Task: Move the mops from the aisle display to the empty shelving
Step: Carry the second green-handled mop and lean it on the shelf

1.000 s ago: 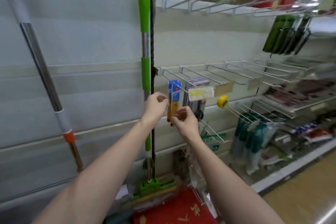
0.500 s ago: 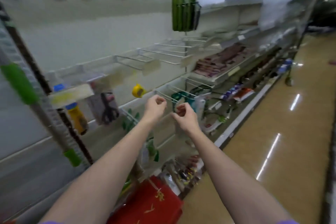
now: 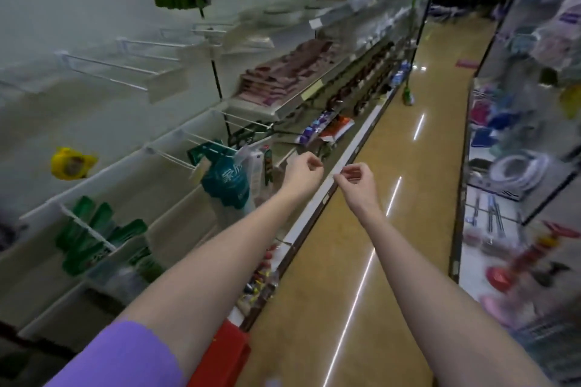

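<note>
Beside the shelving, I am holding both arms out in front of me over the aisle floor. My left hand is curling its fingers in against the thumb, close to the shelving's lower edge, and my right hand is doing the same just out from it. Neither is gripping anything that I can see.

Far along the shelving, at its foot, something with a green head and a thin upright pole is leaning against the shelf fronts. I am taking it for a mop, though it is small and blurred from here. No mop is showing on the near, bare part of the shelving, where only wire hooks are sticking out.

I am expecting the mop to be light but long and awkward, with a stiff, smooth pole and its weight sitting low in the head. I am judging the best hold to be one hand around the middle of the pole and the other lower down, keeping it upright so that it is not catching on those hooks.
</note>
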{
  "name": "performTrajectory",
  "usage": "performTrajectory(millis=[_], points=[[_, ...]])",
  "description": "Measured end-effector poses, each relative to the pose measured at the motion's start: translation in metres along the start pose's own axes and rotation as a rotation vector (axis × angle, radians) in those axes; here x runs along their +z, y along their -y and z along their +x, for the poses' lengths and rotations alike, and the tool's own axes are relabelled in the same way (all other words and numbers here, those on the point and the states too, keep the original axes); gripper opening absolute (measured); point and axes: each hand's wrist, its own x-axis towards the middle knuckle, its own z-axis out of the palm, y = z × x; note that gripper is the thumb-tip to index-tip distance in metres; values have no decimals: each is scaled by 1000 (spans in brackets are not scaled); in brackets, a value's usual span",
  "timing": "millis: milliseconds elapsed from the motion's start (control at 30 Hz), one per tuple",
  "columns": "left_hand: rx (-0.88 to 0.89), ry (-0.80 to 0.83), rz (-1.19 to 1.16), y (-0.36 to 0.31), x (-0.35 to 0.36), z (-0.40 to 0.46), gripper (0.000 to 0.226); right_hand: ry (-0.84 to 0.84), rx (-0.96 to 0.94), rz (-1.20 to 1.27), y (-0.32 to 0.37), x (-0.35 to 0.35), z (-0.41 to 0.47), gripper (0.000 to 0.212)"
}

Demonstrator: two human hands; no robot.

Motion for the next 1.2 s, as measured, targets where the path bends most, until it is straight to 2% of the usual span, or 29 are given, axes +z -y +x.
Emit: performTrajectory(millis=[233, 367, 600, 833, 1000, 1200], points=[[40, 140, 23, -23, 85, 103, 8, -141, 38, -50, -29, -49, 95, 24], [102, 242, -6, -46, 125, 195, 7, -209, 39, -90, -34, -78, 177, 26], [154, 326, -58, -92, 179, 339, 6, -251, 83, -121, -26, -106, 320, 34], [198, 412, -66, -119, 244, 425, 8, -345, 127, -106, -47, -143, 413, 33], [215, 444, -59, -147, 321, 504, 11, -390, 136, -103, -76, -189, 507, 32], [266, 422, 3, -203, 430, 621, 15, -378, 119, -95, -118, -272, 659, 35]])
